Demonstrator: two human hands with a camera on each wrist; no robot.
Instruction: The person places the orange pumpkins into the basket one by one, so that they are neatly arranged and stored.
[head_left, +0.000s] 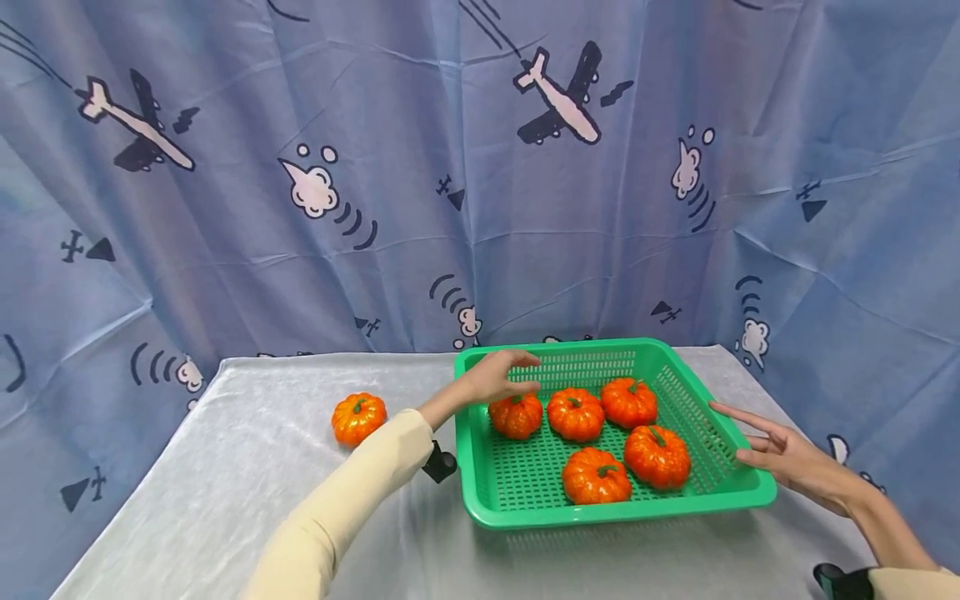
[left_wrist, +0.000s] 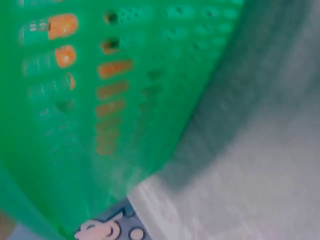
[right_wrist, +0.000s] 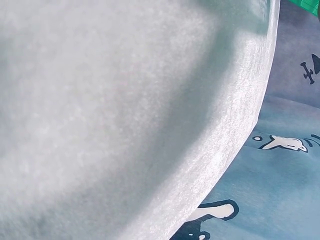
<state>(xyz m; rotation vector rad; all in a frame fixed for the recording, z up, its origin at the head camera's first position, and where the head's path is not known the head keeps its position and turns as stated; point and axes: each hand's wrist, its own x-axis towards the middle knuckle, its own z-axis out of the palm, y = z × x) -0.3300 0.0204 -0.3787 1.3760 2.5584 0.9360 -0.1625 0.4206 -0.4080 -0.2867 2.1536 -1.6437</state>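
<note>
A green slotted plastic basket [head_left: 615,513] holds several shiny orange pumpkins [head_left: 575,415]. My left hand [head_left: 491,377] reaches over its left rim, thumb and fingers parted, just above the leftmost pumpkin [head_left: 516,417]; nothing shows between them. At the basket's right side, my right hand [head_left: 798,462] rests with extended fingers and thumb against the rim. One more pumpkin [head_left: 359,419] lies on the cloth left of the basket. Close up in the left wrist view is the basket's side wall [left_wrist: 150,100], orange showing through its slots. The right wrist view catches only a basket corner [right_wrist: 306,6].
A pale grey cloth [head_left: 247,467] covers the table. Behind and beside it hangs a blue curtain [head_left: 405,167] printed with planes and clouds. The table's right edge runs close to my right hand.
</note>
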